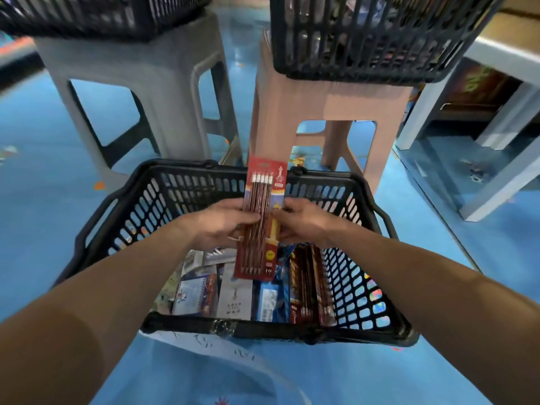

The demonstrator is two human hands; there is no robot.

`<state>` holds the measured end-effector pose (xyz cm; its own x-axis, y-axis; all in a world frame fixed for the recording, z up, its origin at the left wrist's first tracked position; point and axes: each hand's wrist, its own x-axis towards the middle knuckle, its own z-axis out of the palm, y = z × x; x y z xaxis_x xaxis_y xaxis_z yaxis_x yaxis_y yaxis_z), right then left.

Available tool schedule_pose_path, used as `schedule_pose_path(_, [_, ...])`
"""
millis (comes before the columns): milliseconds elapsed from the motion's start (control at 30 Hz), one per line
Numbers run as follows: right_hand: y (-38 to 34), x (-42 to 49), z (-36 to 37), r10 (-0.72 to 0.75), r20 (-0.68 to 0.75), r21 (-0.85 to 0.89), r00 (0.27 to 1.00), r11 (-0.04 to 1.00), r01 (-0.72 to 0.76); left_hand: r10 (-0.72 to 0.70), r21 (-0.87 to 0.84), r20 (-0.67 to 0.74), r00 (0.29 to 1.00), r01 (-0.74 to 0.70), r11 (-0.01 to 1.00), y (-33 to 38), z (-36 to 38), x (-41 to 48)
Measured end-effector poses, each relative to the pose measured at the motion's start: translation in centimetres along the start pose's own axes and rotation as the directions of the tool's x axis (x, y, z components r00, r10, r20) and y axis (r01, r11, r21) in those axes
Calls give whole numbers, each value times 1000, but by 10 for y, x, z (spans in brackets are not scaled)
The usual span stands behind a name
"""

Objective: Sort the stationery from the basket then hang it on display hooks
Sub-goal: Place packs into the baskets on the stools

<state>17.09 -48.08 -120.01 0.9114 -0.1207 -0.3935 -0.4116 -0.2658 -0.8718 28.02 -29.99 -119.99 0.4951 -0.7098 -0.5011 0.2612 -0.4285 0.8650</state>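
Both hands' grip, left hand [222,222] and right hand [304,220], clamps a pencil pack [258,220] above the basket [96,229] on blue floor [43,135].

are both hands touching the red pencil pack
Touching: the head view shows the left hand and right hand gripping the pencil pack from either side.

A stationery shop floor, mid-restock.

Black plastic shopping baskets set the scene — one [365,197] on the blue printed floor [43,223] is packed with carded, barcoded goods, among them a sealed retail pencil pack [260,217], and two more sit on a grey stool [140,83] and a pink stool [321,109]. Along the right edge stands low white shelving [496,118] — boxed stock underneath.
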Motion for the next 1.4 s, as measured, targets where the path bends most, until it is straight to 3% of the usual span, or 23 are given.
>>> schedule_pose_path(33, [7, 0, -1, -5, 21, -283, 1000, 959, 10, -23, 48, -22, 999, 24, 999, -2, 0, 1])
schedule_pose_path(100, [22, -1, -5, 66, 122, -773, 990, 633, 53, -82, 128, -71, 994, 91, 988, -7, -1, 1])
schedule_pose_path(167, [35, -9, -4, 245, 195, -938, 950, 329, 107, -120, 162, -115, 986, 137, 977, -12, -4, 2])
schedule_pose_path(233, [48, -15, -3, 368, 211, -972, 906, 177, 154, -130, 164, -142, 981, 153, 975, -15, -7, 6])
schedule_pose_path(500, [80, -8, 1, 284, 327, -929, 901, -75, 361, -158, 122, -144, 977, 176, 977, -24, -5, 19])
schedule_pose_path(733, [80, -11, 3, 312, 325, -914, 893, -140, 381, -146, 129, -137, 980, 163, 978, -24, -5, 11])
schedule_pose_path(867, [72, -17, -3, 158, 330, -935, 931, -82, 345, -128, 149, -156, 979, 151, 977, -18, -6, 3])
schedule_pose_path(967, [67, -22, -7, 99, 286, -958, 953, 17, 286, -105, 166, -157, 982, 131, 977, -13, -6, -3])
schedule_pose_path(1000, [65, -23, -9, 70, 260, -963, 963, 96, 253, -97, 169, -154, 983, 123, 978, -11, -6, -5])
schedule_pose_path(1067, [53, -22, -16, -35, 160, -918, 987, 362, 161, -82, 167, -163, 983, 109, 980, -10, -7, -8])
schedule_pose_path(1167, [29, -22, -29, -184, 21, -641, 983, 752, 154, -58, 140, -186, 981, 85, 986, -10, -9, -12])
schedule_pose_path(1233, [19, -24, -29, -214, -54, -340, 975, 922, 184, -41, 108, -204, 978, 64, 992, -10, -10, -14])
schedule_pose_path(1300, [13, -24, -23, -191, -118, -75, 974, 980, 183, -47, 55, -204, 978, 59, 997, -8, -9, -16])
schedule_pose_path(1400, [4, -19, -5, -168, -197, 80, 966, 979, 187, -57, -17, -159, 986, 55, 998, -4, -2, -19])
